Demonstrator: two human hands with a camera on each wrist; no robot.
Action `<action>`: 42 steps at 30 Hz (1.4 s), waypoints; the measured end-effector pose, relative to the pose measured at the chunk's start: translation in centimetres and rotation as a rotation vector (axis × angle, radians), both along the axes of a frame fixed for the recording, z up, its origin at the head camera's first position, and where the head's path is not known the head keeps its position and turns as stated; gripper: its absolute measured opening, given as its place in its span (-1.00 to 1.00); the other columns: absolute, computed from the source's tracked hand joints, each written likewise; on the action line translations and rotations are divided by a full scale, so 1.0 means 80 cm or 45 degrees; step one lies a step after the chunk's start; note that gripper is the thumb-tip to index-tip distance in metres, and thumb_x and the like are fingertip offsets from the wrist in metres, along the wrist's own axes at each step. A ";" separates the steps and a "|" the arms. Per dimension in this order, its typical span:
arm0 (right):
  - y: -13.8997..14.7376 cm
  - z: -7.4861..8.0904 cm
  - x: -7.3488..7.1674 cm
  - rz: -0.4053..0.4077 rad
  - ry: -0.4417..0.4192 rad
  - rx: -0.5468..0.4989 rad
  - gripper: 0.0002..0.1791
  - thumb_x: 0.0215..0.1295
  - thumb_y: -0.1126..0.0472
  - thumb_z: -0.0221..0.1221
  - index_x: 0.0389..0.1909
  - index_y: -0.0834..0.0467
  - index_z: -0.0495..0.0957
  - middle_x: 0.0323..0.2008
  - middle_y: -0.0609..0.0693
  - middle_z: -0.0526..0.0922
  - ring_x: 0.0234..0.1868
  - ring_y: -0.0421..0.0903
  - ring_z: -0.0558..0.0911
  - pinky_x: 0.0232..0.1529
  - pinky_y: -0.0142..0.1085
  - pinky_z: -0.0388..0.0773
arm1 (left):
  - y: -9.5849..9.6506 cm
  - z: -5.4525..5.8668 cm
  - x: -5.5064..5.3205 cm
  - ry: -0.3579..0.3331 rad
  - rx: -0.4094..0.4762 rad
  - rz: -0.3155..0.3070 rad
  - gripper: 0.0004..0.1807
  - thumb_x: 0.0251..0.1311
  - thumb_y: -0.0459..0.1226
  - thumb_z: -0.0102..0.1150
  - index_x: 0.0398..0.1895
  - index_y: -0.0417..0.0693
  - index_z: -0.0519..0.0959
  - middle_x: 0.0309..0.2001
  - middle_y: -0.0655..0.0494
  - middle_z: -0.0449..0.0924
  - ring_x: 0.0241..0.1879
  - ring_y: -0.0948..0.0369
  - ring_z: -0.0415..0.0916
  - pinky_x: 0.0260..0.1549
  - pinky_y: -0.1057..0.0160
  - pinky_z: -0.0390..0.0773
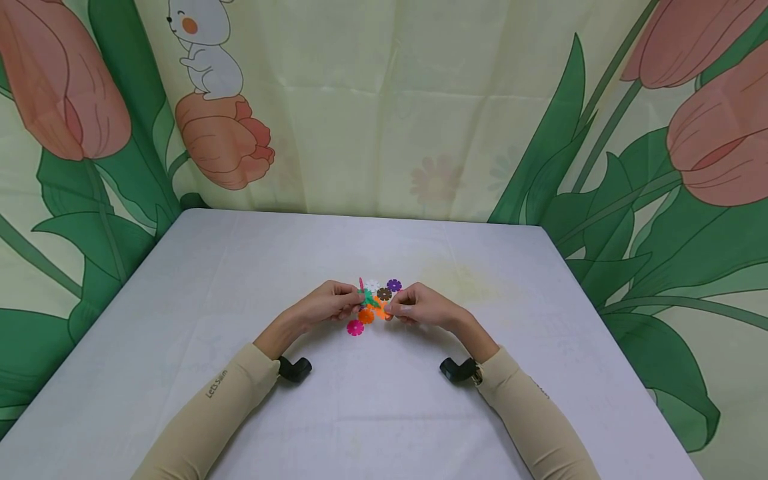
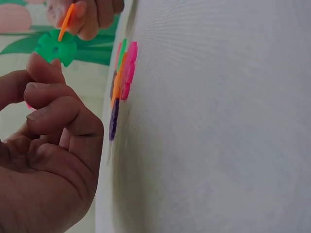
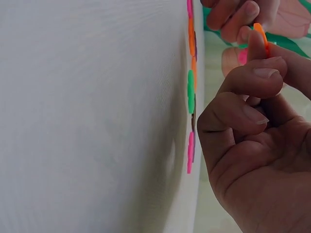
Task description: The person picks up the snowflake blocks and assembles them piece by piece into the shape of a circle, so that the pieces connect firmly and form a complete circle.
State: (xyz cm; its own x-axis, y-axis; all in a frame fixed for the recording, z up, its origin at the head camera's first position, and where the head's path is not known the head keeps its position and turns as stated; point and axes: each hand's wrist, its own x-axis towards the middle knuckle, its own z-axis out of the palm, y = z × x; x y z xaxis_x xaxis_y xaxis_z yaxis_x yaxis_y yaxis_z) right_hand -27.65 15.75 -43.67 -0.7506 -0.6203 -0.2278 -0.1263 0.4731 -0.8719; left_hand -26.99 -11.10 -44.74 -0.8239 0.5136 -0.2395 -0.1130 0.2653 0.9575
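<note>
My left hand [image 1: 326, 303] pinches a green flower-shaped plastic disc [image 2: 56, 47] above the table. A pink disc [image 1: 361, 283] stands edge-up beside the green one in the head view; whether the two are joined I cannot tell. Between thumb and fingertips, my right hand [image 1: 431, 307] holds an orange flower-shaped disc [image 3: 260, 32]. In the left wrist view this orange disc [image 2: 66, 22] is edge-on against the green one, touching or very close. Fingers partly hide the held discs.
Loose discs lie on the white-covered table [image 1: 372, 413] beneath and around the hands: pink [image 1: 355, 327], orange [image 1: 366, 317], purple [image 1: 394, 285], white [image 1: 373, 285] and brown [image 1: 384, 294]. Behind the table hangs a tulip-printed curtain [image 1: 360, 120].
</note>
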 end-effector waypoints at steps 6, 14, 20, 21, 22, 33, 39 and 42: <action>-0.001 0.001 0.001 0.013 -0.009 -0.017 -0.75 0.55 0.27 0.15 -0.26 0.38 0.66 -0.58 -0.11 0.42 -0.45 -0.15 0.38 -0.39 -0.38 0.38 | 0.000 -0.001 0.000 0.011 -0.010 -0.005 -0.64 0.57 -0.17 0.11 -0.18 -0.38 0.56 -0.51 0.20 0.46 -0.54 0.26 0.22 -0.54 0.38 0.21; -0.002 0.001 0.003 0.010 -0.016 -0.007 -0.75 0.57 0.24 0.14 -0.20 0.32 0.70 -0.53 -0.05 0.48 -0.44 -0.13 0.40 -0.38 -0.38 0.39 | 0.000 0.002 0.002 0.011 -0.008 0.013 -0.64 0.59 -0.16 0.10 -0.17 -0.38 0.57 -0.50 0.19 0.45 -0.53 0.26 0.21 -0.51 0.39 0.23; -0.004 0.004 0.004 0.079 0.011 0.030 -0.69 0.58 0.13 0.19 -0.20 0.30 0.72 -0.57 -0.09 0.45 -0.46 -0.13 0.39 -0.40 -0.38 0.36 | 0.000 0.002 0.002 0.016 -0.027 0.031 -0.61 0.59 -0.12 0.11 -0.20 -0.36 0.56 -0.50 0.19 0.44 -0.52 0.26 0.21 -0.50 0.38 0.23; -0.004 0.005 0.005 0.098 0.015 0.036 -0.68 0.59 0.12 0.18 -0.21 0.30 0.72 -0.58 -0.09 0.45 -0.47 -0.13 0.38 -0.40 -0.38 0.36 | 0.000 0.002 0.002 0.019 -0.031 0.033 -0.60 0.59 -0.11 0.11 -0.21 -0.35 0.56 -0.50 0.19 0.44 -0.52 0.26 0.21 -0.50 0.38 0.23; -0.005 0.005 0.006 0.118 0.020 0.041 -0.67 0.59 0.11 0.18 -0.21 0.30 0.72 -0.59 -0.10 0.44 -0.47 -0.13 0.38 -0.41 -0.38 0.34 | -0.001 0.001 0.002 0.024 -0.038 0.035 -0.60 0.59 -0.10 0.11 -0.23 -0.34 0.57 -0.50 0.19 0.44 -0.52 0.25 0.21 -0.50 0.38 0.23; -0.007 0.004 0.007 0.221 0.031 0.025 -0.71 0.60 0.11 0.17 -0.13 0.22 0.76 -0.59 -0.09 0.46 -0.50 -0.14 0.39 -0.43 -0.38 0.36 | 0.001 0.003 0.003 0.041 -0.083 0.050 -0.61 0.60 -0.06 0.10 -0.24 -0.23 0.61 -0.50 0.16 0.46 -0.51 0.25 0.25 -0.50 0.37 0.25; -0.006 0.003 0.008 0.144 0.026 -0.041 -0.70 0.62 0.17 0.12 -0.09 0.30 0.74 -0.55 -0.07 0.48 -0.50 -0.15 0.38 -0.42 -0.39 0.38 | 0.001 0.003 0.002 0.008 -0.048 0.028 -0.54 0.62 0.01 0.02 -0.24 -0.19 0.65 -0.46 0.16 0.50 -0.50 0.25 0.26 -0.47 0.38 0.26; -0.006 0.002 0.008 0.128 0.024 -0.060 -0.70 0.62 0.19 0.11 -0.08 0.33 0.73 -0.54 -0.07 0.49 -0.50 -0.17 0.38 -0.42 -0.40 0.38 | 0.000 0.003 0.003 -0.005 -0.039 -0.029 -0.58 0.61 -0.01 0.04 -0.21 -0.16 0.67 -0.45 0.15 0.50 -0.49 0.26 0.28 -0.47 0.37 0.27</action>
